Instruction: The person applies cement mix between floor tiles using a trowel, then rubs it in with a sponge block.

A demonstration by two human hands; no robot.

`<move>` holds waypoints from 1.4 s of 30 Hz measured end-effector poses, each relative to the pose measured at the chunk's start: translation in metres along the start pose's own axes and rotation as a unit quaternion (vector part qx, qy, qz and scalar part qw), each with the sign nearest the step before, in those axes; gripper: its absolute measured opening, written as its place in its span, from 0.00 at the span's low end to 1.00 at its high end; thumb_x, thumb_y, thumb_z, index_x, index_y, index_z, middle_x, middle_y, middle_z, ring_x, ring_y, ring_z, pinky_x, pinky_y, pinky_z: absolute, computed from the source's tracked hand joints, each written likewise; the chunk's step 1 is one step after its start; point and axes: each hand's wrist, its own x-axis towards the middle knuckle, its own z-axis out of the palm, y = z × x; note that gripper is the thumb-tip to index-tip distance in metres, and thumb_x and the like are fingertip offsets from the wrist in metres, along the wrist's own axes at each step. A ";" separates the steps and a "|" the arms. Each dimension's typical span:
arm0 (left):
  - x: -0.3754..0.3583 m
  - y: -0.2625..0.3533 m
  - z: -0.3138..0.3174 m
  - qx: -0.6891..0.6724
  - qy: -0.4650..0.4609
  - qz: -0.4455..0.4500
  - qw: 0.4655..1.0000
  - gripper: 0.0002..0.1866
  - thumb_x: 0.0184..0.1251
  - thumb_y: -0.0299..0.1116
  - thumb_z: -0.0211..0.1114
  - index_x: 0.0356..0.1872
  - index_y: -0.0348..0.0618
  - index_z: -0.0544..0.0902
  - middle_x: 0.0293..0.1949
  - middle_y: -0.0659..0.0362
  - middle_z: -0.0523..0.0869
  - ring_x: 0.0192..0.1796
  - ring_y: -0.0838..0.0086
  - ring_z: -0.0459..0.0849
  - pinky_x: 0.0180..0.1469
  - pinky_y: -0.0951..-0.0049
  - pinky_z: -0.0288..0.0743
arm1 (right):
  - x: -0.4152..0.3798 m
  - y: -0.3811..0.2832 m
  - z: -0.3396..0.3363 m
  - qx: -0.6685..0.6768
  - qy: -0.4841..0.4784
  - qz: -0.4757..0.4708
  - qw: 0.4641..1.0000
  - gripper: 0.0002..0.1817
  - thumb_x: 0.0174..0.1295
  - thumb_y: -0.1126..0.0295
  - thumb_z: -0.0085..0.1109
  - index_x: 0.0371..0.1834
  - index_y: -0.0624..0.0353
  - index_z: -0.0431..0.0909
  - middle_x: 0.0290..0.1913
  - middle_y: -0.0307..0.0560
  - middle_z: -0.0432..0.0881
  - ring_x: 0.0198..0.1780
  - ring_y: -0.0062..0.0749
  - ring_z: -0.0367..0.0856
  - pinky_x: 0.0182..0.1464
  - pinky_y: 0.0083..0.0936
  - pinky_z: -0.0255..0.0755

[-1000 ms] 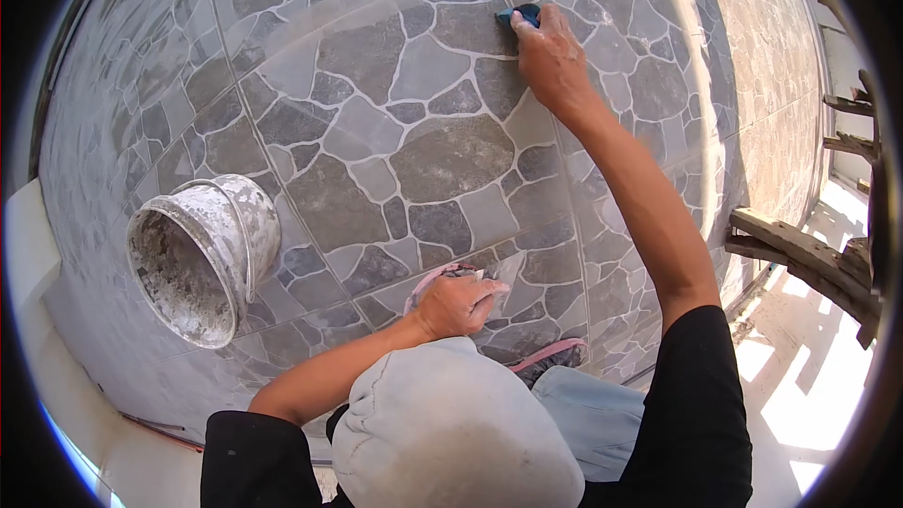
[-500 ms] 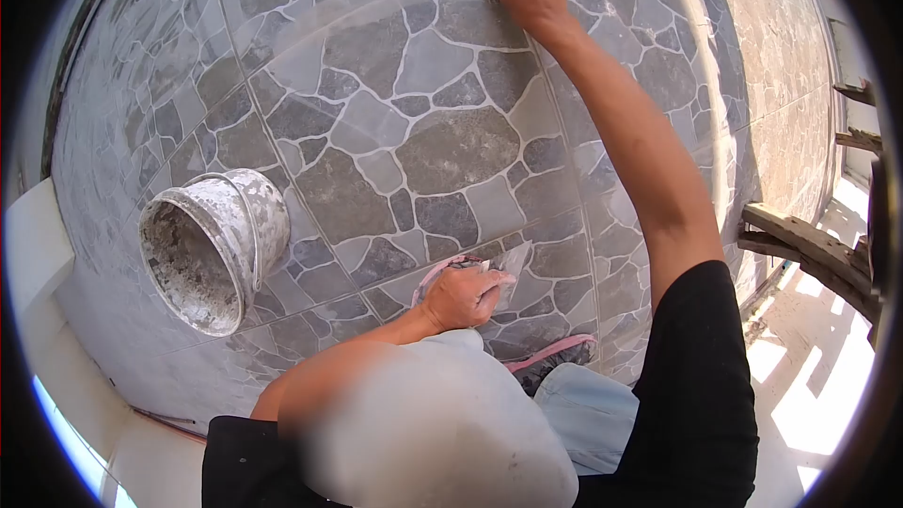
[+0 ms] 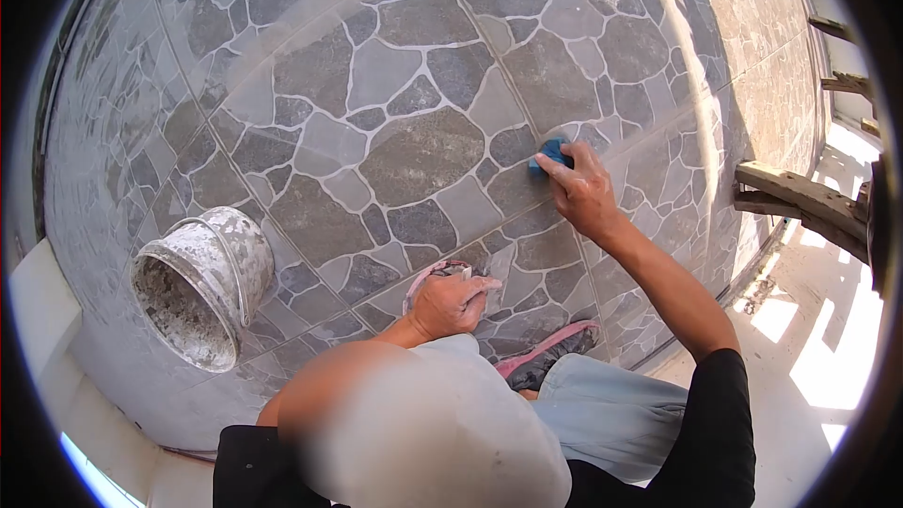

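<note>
Right hand drew blue pad back over tile edge

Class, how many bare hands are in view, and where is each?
2: the left hand at lower centre, and the right hand farther right and higher, gripping a blue pad over the tiles. Neither is fully hidden.

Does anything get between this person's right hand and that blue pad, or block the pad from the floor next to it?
Nothing visible does: the right hand grips the blue pad directly, and the tiled floor beside it looks unobstructed.
</note>
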 end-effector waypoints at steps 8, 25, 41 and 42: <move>0.004 -0.002 -0.001 0.015 -0.009 0.011 1.000 0.13 0.60 0.24 0.67 0.44 0.53 0.91 0.22 0.57 0.83 0.23 0.61 0.82 0.28 0.61 0.75 | 0.343 0.005 0.073 -0.007 0.163 -0.019 0.986 0.16 0.65 0.73 0.54 0.52 0.53 0.86 0.47 0.57 0.88 0.54 0.51 0.86 0.56 0.44 0.81; 0.004 0.010 -0.009 -0.071 -0.036 -0.023 0.997 0.15 0.60 0.19 0.64 0.45 0.47 0.91 0.33 0.53 0.91 0.29 0.62 0.88 0.33 0.66 0.79 | -0.093 -0.016 -0.079 0.056 -0.047 0.147 0.986 0.28 0.55 0.81 0.66 0.62 0.51 0.80 0.61 0.57 0.78 0.62 0.57 0.78 0.61 0.45 0.76; -0.002 0.001 0.000 -0.031 0.006 -0.006 0.999 0.14 0.61 0.21 0.66 0.44 0.50 0.91 0.33 0.54 0.91 0.28 0.59 0.86 0.34 0.64 0.79 | 0.266 0.015 0.037 -0.060 0.061 0.002 0.996 0.23 0.62 0.76 0.59 0.60 0.46 0.87 0.65 0.42 0.83 0.65 0.45 0.79 0.66 0.42 0.74; -0.003 0.001 -0.001 -0.042 0.010 -0.023 0.999 0.14 0.61 0.21 0.66 0.44 0.49 0.91 0.33 0.54 0.91 0.28 0.60 0.86 0.34 0.64 0.79 | 0.224 0.020 0.036 -0.043 0.068 -0.022 0.997 0.24 0.61 0.77 0.59 0.59 0.46 0.87 0.64 0.42 0.84 0.65 0.45 0.79 0.66 0.41 0.74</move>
